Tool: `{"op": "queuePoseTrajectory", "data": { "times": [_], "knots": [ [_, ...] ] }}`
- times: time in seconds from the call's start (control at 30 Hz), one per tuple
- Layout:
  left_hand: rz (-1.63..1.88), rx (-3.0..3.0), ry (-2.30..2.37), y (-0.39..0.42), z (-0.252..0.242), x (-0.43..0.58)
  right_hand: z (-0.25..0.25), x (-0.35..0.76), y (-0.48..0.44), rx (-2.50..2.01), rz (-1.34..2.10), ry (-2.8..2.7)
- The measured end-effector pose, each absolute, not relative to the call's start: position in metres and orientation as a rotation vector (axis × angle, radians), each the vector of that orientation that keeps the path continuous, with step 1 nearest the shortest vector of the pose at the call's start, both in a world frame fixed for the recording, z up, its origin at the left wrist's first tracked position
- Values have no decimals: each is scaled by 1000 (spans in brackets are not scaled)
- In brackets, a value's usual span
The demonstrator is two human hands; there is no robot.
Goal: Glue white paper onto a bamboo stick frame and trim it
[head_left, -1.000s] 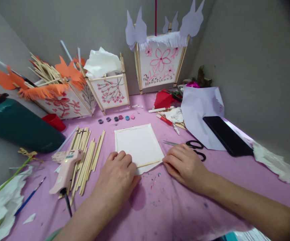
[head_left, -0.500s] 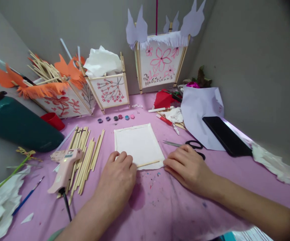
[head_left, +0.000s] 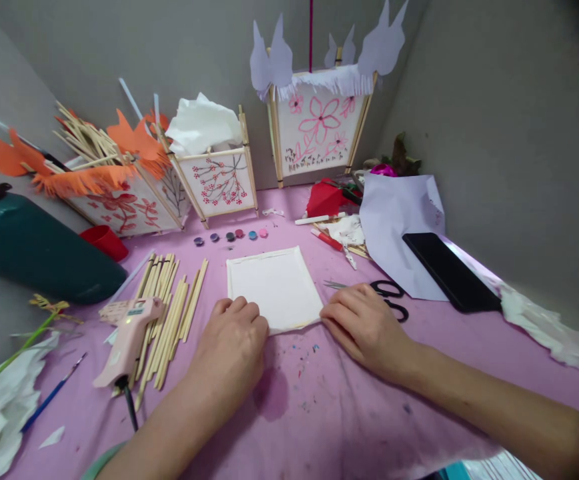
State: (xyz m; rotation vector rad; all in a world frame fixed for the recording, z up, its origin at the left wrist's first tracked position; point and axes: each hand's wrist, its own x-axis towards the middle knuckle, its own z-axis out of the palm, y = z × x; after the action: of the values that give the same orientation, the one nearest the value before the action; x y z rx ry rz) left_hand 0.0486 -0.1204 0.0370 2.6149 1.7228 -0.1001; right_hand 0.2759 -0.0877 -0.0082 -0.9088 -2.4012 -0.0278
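A white paper panel with raised folded edges lies flat on the pink cloth in front of me. My left hand is closed on its near left corner, fingers curled and the thumb mostly hidden. At the near right corner my right hand is closed too, pinching the paper's edge between thumb and fingers. Black-handled scissors lie just behind my right hand, their blades partly covered by it. Left of my left hand are several light wooden sticks, with a pink glue gun lying across them.
Small paint pots stand in a row behind the panel. Paper lanterns stand at the back; another lantern is at the back right. A green bottle leans in at left. A phone lies on lilac paper at right.
The loose stick along the panel's near edge is now out of sight under the folded paper edge. Both hands have shifted slightly along that edge, my left a little to the left.
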Motion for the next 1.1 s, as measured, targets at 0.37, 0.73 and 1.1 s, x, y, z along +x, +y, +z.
{"op": "queuePoseTrajectory", "data": {
  "times": [0.37, 0.73, 1.1],
  "knots": [
    [-246, 2307, 1742, -93, 44, 47, 4, 265, -74, -1318, 477, -2342],
    [-236, 2350, 1780, -88, 46, 46, 9, 260, -64, -1476, 506, -2374],
    [-282, 2364, 1755, -85, 48, 48, 16, 260, -83, -811, 385, -2448]
  ]
}}
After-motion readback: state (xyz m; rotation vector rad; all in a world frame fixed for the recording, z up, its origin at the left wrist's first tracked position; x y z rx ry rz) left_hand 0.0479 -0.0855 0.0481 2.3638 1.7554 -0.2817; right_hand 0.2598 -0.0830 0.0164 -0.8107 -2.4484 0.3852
